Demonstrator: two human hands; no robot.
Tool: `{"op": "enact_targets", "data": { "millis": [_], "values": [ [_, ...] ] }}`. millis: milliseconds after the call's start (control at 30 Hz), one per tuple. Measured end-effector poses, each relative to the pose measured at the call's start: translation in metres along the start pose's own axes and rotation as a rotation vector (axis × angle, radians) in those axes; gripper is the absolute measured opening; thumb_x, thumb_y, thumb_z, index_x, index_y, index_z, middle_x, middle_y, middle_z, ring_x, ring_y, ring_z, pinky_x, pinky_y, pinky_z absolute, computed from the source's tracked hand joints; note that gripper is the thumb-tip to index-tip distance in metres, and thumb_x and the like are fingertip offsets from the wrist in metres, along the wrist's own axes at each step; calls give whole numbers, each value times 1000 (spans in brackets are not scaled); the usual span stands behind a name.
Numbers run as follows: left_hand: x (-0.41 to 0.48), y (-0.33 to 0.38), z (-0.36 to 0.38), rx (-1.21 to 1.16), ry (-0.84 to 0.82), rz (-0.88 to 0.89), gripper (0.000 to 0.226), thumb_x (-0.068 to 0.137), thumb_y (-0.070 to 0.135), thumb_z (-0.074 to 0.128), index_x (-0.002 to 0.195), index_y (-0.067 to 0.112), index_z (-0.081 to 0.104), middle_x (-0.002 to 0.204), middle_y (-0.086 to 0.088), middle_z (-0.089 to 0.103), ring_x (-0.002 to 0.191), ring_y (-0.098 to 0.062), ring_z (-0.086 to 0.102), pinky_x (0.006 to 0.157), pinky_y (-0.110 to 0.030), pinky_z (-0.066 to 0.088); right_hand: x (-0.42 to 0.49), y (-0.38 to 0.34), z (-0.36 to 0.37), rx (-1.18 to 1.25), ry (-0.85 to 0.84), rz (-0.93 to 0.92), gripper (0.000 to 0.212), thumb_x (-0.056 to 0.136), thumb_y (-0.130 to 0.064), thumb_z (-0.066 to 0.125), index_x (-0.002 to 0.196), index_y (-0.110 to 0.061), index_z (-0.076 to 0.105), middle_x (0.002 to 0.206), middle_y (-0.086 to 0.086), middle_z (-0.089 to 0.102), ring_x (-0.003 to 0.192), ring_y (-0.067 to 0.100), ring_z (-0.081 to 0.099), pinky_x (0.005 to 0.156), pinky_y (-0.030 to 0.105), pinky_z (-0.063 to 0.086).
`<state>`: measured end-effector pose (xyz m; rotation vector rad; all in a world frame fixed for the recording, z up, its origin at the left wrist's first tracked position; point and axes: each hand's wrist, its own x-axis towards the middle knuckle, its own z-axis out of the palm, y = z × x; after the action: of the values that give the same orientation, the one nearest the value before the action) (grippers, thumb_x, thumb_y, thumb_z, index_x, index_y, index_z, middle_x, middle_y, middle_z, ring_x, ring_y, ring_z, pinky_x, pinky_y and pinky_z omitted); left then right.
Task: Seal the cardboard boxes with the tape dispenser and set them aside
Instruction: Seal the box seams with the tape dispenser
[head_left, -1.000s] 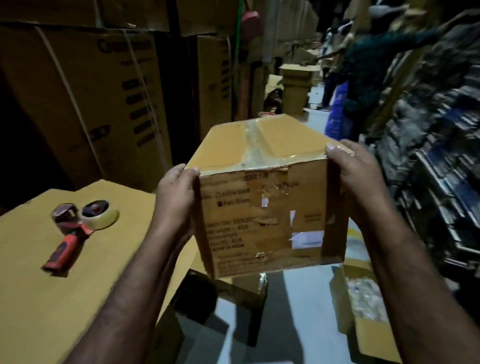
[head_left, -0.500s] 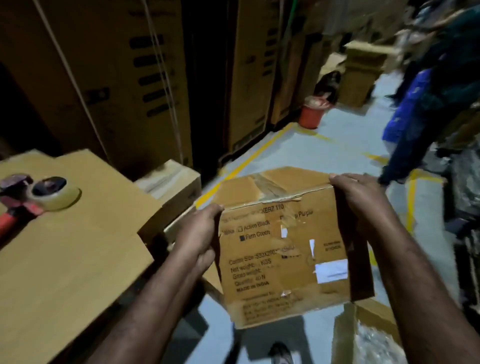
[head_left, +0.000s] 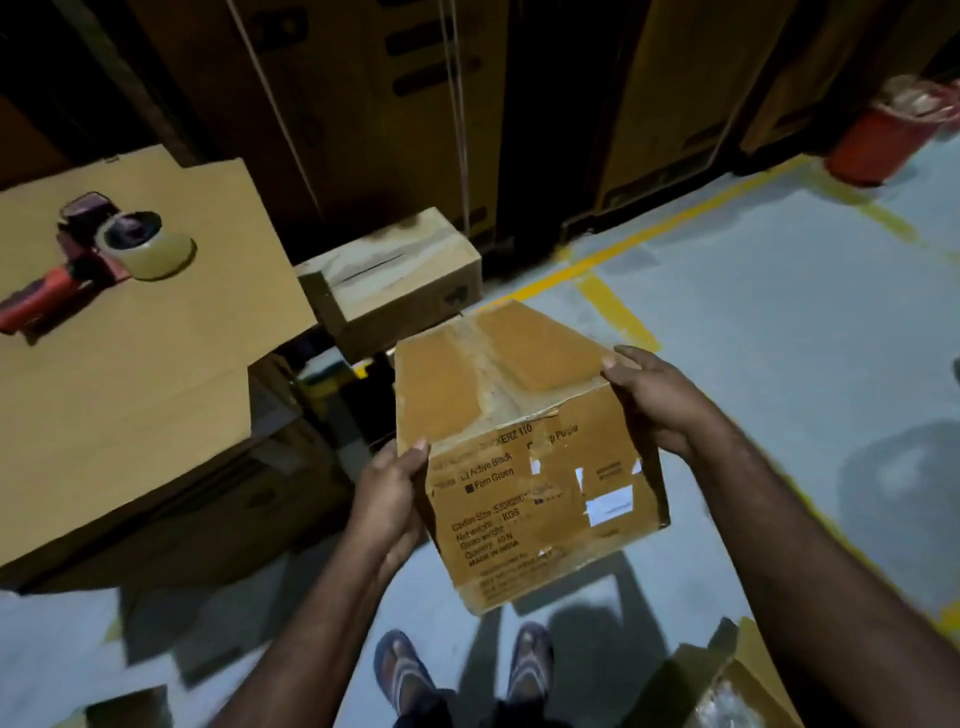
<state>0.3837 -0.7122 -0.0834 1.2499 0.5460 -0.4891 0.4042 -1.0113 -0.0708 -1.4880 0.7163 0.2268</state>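
I hold a taped brown cardboard box (head_left: 524, 447) in the air above the grey floor, its printed label side facing me. My left hand (head_left: 389, 499) grips its near left edge, thumb on the top. My right hand (head_left: 654, 395) grips its right edge, fingers curled over the top corner. The red-handled tape dispenser (head_left: 98, 254) with its clear tape roll lies on the large cardboard worktop (head_left: 135, 374) at the left, away from both hands.
A second sealed box (head_left: 395, 280) sits on the floor just beyond the held one, against tall stacked cartons (head_left: 363, 93). A red bucket (head_left: 883, 135) stands far right. An open carton (head_left: 737, 686) lies at the bottom right. My sandalled feet (head_left: 462, 675) are below.
The box has come down from chest height toward the floor and left, near the second box. My view has tilted downward; both hands keep their grip.
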Motion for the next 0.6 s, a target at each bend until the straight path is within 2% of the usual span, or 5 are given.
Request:
{"op": "enact_targets", "data": {
  "millis": [133,233,300,400,600],
  "values": [
    [31,-45,6,112,54,27,32,107,17,48,136,26,59,127,-4,71,115,-31,67,101,-55,48,47,15,-11,-112,-113,108,56,100,-26,60,151,-35,38,145,4,47,97,25,58,61,37,55],
    [62,-91,6,144,121,-59,42,106,15,51,137,43,55,134,4,66,116,-35,61,74,-44,42,90,65,-12,-61,-76,152,60,100,-7,58,152,-31,40,129,13,57,85,28,62,79,59,53],
    [82,-120,6,65,157,-110,49,104,2,48,136,38,57,126,11,67,109,-28,60,68,-46,48,115,106,-9,-30,-41,165,61,97,2,57,150,-27,44,96,14,60,53,19,49,68,51,52],
    [110,-157,5,-18,256,-158,56,98,-14,46,136,26,59,104,13,73,85,-17,63,73,-40,46,144,163,-7,-62,5,154,58,96,6,55,147,-20,47,81,7,59,48,19,47,45,35,50],
    [146,-206,0,-57,331,-188,62,90,-21,47,135,20,62,112,-5,74,83,-27,61,50,-28,47,180,221,-14,-1,-116,111,45,95,9,48,131,-16,57,90,0,69,63,8,65,57,22,54]
  ]
}}
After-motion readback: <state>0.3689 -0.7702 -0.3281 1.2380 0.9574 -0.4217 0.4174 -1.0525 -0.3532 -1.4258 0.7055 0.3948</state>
